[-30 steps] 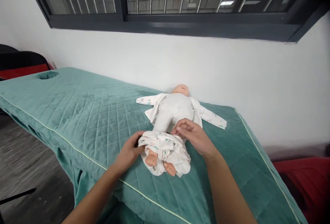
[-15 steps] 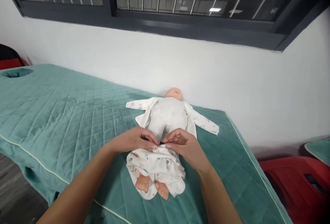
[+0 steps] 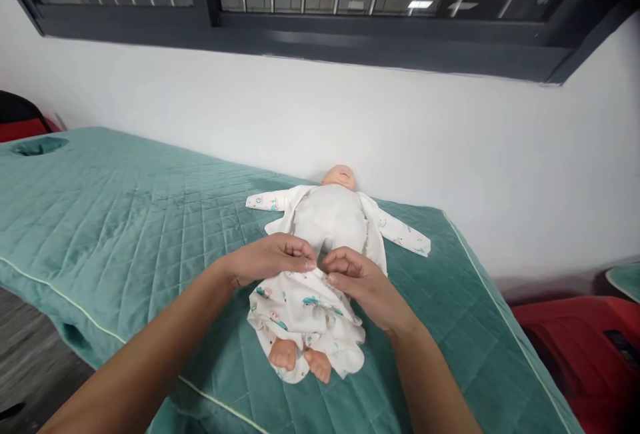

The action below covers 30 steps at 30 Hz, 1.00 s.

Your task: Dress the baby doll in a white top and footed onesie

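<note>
A baby doll (image 3: 330, 216) lies on its back, head toward the wall, its white cloth body bare at the front. Its sleeves are spread wide in an open white printed top (image 3: 404, 234). White printed baby pants (image 3: 305, 314) are bunched around the lower legs, and both bare feet (image 3: 320, 365) stick out of them. My left hand (image 3: 277, 257) pinches the waistband of the pants near its middle. Close beside it, my right hand (image 3: 363, 284) is closed on the same waistband, just to the right. The doll's knees are hidden under the fabric and hands.
The doll lies on a green quilted bed (image 3: 150, 221) with a face hole (image 3: 40, 146) at the far left. Behind it is a white wall (image 3: 200, 101) under a dark-framed window (image 3: 320, 41). A red chair (image 3: 565, 354) stands at the right.
Both hands have drawn the waistband slightly up toward the doll's body. The front of the pants is now stretched more, with more of the print showing.
</note>
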Motion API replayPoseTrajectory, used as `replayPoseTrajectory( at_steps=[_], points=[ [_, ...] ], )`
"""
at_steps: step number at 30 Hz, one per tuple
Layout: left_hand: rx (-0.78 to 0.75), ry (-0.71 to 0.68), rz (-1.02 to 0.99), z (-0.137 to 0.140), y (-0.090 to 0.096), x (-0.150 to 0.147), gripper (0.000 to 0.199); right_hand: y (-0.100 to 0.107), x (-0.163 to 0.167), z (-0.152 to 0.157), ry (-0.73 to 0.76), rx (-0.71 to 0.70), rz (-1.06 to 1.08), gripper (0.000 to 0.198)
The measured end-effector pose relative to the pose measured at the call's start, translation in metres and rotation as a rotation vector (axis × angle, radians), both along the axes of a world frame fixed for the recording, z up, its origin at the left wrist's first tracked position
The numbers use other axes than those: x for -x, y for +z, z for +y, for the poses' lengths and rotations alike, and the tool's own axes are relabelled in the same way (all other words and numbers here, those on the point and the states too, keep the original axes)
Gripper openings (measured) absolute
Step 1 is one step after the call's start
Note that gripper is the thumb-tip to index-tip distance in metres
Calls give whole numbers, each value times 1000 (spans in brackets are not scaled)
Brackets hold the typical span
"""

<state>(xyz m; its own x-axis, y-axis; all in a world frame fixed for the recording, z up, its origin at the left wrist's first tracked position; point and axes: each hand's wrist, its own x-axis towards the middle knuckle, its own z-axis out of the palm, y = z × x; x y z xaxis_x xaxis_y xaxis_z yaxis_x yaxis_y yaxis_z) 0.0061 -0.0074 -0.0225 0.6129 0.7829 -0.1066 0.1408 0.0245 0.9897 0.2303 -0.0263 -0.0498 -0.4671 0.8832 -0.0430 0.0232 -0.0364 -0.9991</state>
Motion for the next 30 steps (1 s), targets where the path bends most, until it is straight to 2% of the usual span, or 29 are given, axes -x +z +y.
replayPoseTrajectory(
  at_steps=[4,7,11,14,17,20,24,27,30],
  points=[
    [92,220,-198,1,-1,-3,24,5,-16,0,67,41,-15,30],
    [168,358,-323,5,-9,-4,26,5,-31,5,-6,57,-30,30],
    [210,436,-394,14,-28,-4,30,-1,-42,14,-96,75,75,29],
    [172,540,-353,25,-39,-5,32,-6,-41,19,-177,67,209,32],
    [65,631,-241,39,-45,-8,32,-13,-36,24,-267,21,294,32],
    [-18,689,-141,49,-51,-12,31,-22,-31,30,-375,-55,258,31],
    [-66,742,-21,48,-64,-12,31,-33,-31,38,-483,-154,76,36],
    [-89,724,12,42,-72,-9,32,-35,-38,40,-444,-153,-55,37],
    [-115,681,0,39,-75,-5,32,-33,-49,40,-342,-88,-160,34]
  ],
)
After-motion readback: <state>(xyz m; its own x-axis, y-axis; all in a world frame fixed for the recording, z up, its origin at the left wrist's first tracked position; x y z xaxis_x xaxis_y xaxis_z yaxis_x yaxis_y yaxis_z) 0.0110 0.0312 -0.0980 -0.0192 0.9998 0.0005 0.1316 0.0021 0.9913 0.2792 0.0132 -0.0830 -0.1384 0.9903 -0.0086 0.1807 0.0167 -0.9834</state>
